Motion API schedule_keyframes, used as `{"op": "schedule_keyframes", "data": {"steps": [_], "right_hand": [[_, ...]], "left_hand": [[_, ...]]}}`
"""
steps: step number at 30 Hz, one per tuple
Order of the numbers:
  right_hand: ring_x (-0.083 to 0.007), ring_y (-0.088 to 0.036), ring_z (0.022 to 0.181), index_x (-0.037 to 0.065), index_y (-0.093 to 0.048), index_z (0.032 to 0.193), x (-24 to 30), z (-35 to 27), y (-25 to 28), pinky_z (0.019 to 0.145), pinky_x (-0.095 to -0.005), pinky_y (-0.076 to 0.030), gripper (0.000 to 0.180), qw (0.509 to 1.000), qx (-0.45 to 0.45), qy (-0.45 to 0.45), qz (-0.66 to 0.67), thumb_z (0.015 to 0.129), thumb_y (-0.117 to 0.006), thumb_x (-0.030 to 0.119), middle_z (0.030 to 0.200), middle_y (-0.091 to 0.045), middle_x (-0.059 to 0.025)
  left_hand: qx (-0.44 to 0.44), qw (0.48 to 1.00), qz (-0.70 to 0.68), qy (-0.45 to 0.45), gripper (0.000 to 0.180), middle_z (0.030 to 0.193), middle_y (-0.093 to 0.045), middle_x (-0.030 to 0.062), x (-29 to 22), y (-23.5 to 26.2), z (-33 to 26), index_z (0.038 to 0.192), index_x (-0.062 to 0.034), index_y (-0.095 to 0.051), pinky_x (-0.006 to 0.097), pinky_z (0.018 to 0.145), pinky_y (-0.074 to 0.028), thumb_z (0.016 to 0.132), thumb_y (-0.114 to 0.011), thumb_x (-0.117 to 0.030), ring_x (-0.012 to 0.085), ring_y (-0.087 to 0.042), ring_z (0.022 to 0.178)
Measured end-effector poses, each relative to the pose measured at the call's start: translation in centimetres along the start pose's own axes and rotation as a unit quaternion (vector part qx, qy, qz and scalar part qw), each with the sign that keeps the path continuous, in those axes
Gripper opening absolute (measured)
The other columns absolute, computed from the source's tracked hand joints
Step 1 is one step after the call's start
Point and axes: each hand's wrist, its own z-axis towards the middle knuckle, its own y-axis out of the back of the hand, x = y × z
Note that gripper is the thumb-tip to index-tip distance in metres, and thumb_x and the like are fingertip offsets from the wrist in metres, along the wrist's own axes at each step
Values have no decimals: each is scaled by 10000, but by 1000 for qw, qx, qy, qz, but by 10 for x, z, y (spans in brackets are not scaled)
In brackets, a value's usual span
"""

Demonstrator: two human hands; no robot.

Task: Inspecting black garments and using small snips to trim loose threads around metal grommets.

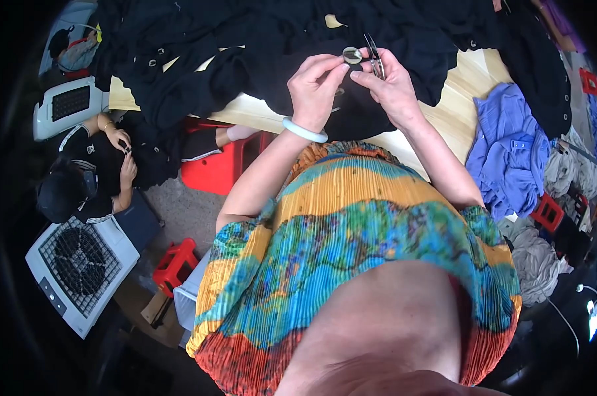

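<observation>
Above the table, my left hand (315,86) pinches a large round button (352,55) with a pale, shiny rim between thumb and fingertips. The fingertips of my right hand (392,86) come close to the button's other side; whether they touch it I cannot tell. In that right hand lies a pair of thread snips (375,58), blades pointing away from me. Beneath both hands black cloth (278,66) covers much of the wooden table (466,89). Buttons or eyelets show along parts of the cloth.
A blue-purple garment (509,152) hangs at the table's right edge, near grey cloth (536,257). At left, a co-worker (80,178) in black handles dark cloth. A large fan unit (80,270) and red stools (176,265) stand on the floor.
</observation>
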Motion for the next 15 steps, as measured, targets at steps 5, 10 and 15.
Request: {"op": "schedule_keyframes", "data": {"steps": [5, 10, 15], "right_hand": [[-8, -421, 660, 38, -487, 982, 0, -2, 0, 602, -148, -366, 327, 999, -8, -9, -37, 702, -656, 56, 737, -460, 51], [-4, -395, 573, 47, -484, 1019, -1, -2, 4, 513, -147, -313, 349, 999, -25, -5, -46, 710, -645, 48, 740, -476, 49], [0, -350, 466, 56, -482, 1052, 1, -4, 6, 405, -156, -247, 365, 999, -29, -42, 4, 720, -631, 36, 748, -479, 51]], "left_hand": [[12, 999, 34, -6, 77, 833, -563, 35, 3, 0, 3, 831, 11, -591, 171, 523, -451, 777, -590, -43, 53, -518, 618], [72, 992, 5, 100, 75, 808, -540, 1, -8, 7, 5, 859, -9, -557, 179, 534, -451, 817, -543, -70, 47, -508, 633], [112, 926, -281, 226, 47, 794, -535, 0, -8, 18, 12, 858, -61, -543, 231, 643, -465, 832, -516, -90, 75, -510, 702]]}}
